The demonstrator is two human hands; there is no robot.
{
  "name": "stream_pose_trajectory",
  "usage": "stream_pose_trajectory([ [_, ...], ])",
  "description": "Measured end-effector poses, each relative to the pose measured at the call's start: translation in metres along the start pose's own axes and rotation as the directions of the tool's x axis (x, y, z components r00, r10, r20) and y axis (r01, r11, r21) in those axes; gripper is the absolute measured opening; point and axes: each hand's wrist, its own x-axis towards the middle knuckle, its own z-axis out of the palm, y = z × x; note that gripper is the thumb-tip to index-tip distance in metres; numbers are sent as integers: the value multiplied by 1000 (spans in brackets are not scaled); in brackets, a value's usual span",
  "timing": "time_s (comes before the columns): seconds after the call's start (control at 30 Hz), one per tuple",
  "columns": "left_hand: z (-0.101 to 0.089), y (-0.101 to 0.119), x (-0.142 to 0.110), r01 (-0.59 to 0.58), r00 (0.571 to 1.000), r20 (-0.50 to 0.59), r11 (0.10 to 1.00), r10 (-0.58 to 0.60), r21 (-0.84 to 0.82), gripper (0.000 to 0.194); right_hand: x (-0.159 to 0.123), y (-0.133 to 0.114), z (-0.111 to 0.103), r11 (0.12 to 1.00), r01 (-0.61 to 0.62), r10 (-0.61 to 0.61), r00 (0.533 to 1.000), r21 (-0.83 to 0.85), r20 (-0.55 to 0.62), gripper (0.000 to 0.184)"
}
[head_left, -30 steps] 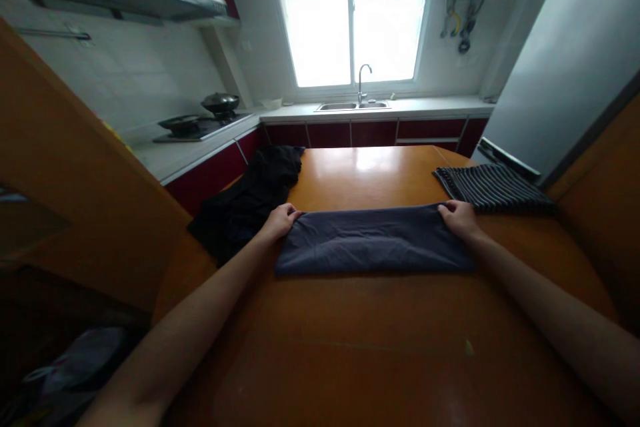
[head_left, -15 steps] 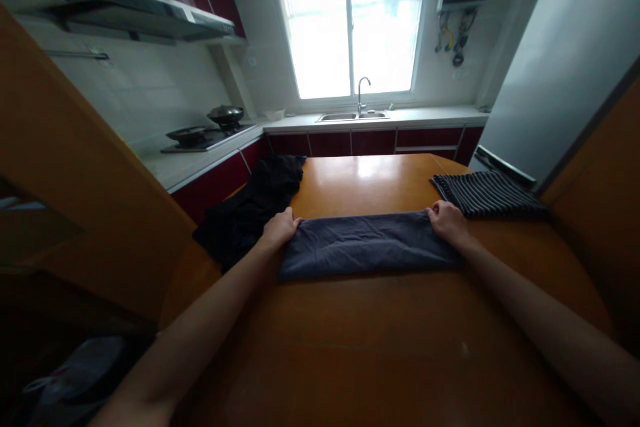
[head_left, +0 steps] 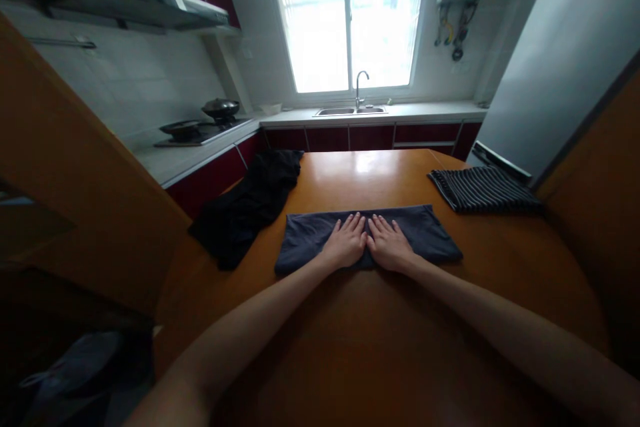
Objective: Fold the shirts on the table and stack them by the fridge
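A blue-grey folded garment (head_left: 305, 240) lies as a wide, flat strip across the wooden table (head_left: 360, 340). Flat on its middle rests my left hand (head_left: 346, 241), fingers stretched out and pointing away from me. Close beside it my right hand (head_left: 388, 243) lies flat on the same cloth, also with its fingers extended. The two hands nearly meet at the thumbs, and neither grips anything. What kind of garment it is, I cannot tell from its folds.
Black clothing (head_left: 245, 207) lies crumpled at the table's left edge. A folded black-and-white striped cloth (head_left: 485, 189) is at the right, near the fridge (head_left: 560, 67). Beyond the table are a sink (head_left: 336, 111) and a stove with pans (head_left: 220, 108).
Both hands have let go of the garment's far corners and moved inward to its middle, where they lie flat. The garment stays in nearly the same place.
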Motion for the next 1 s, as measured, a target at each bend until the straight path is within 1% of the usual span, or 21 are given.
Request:
stream_pose_trajectory([
  [0.1, -6, -15, 2, 60, 997, 43, 998, -59, -23, 63, 5, 25, -7, 998, -63, 62, 997, 12, 50, 70],
  [0.17, -12, -31, 1, 131, 990, 51, 991, -130, -26, 69, 9, 48, -13, 994, -113, 113, 993, 0, 45, 70],
  [0.23, -18, -53, -6, 191, 981, 33, 982, -190, -2, 69, 9, 75, -18, 989, -144, 145, 989, -30, 5, 68],
  [0.3, -22, -78, -18, 221, 975, 6, 975, -221, 27, 66, 7, 103, -21, 983, -179, 177, 983, -46, -39, 67],
  [0.4, -26, -113, -39, 273, 962, -38, 962, -272, 20, 64, 1, 136, -22, 975, -221, 220, 974, -15, -50, 67],
  [0.47, -27, -131, -49, 340, 939, -50, 940, -341, -39, 64, -1, 149, -23, 969, -246, 247, 967, 25, -58, 67],
  [0.5, -28, -138, -53, 377, 923, -55, 923, -381, -80, 64, -2, 153, -24, 963, -263, 267, 960, 58, -81, 67],
  [0.53, -29, -145, -55, 409, 906, -65, 904, -419, -121, 64, -2, 156, -25, 955, -281, 292, 949, 96, -117, 66],
  [0.6, -32, -156, -58, 450, 877, -98, 875, -471, -180, 63, -3, 160, -29, 930, -326, 357, 911, 167, -208, 62],
  [0.67, -38, -164, -60, 463, 858, -144, 863, -494, -200, 62, -5, 164, -36, 901, -380, 427, 861, 209, -276, 58],
  [0.7, -42, -167, -63, 462, 854, -163, 864, -494, -202, 62, -7, 167, -39, 888, -406, 455, 843, 215, -287, 57],
  [0.77, -51, -169, -71, 460, 850, -174, 862, -497, -213, 62, -14, 171, -47, 868, -448, 494, 826, 215, -271, 51],
  [0.83, -60, -168, -84, 497, 840, -116, 837, -530, -228, 62, -24, 173, -52, 854, -476, 517, 825, 213, -228, 39],
  [0.9, -67, -162, -104, 546, 823, -17, 801, -567, -245, 63, -38, 172, -56, 845, -490, 527, 831, 213, -181, 31],
  [0.93, -69, -158, -115, 558, 820, 27, 788, -571, -259, 65, -46, 171, -57, 842, -494, 530, 833, 214, -159, 29],
  [1.0, -70, -149, -139, 542, 832, 74, 778, -550, -318, 67, -64, 167, -58, 839, -499, 528, 843, 215, -101, 29],
])
